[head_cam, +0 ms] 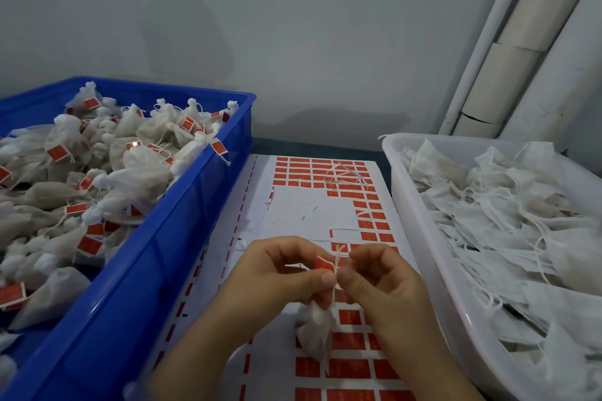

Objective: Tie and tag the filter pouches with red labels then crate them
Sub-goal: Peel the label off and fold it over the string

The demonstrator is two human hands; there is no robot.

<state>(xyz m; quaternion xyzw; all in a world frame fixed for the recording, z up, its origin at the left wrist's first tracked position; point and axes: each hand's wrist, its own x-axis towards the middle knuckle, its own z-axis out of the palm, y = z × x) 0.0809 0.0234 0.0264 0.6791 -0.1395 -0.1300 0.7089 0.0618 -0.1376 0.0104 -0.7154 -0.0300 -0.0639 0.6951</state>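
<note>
Near centre, just below both hands: pouch (315, 330), neck up, long axis upright, over label sheet (293, 212); left hand (286, 273) pinching red label (325, 264) at string (337, 257); right hand (384, 280) pinching string just beside; blue crate (182, 238) off left, nearer left hand; judged: crating calls for leftward carry.

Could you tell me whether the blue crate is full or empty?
Nearly full: the blue crate holds tagged pouches heaped to its rim.

Label sheet (293, 215) lies open between blue crate (182, 205) and white tray (420, 215) (both heaped)
</note>
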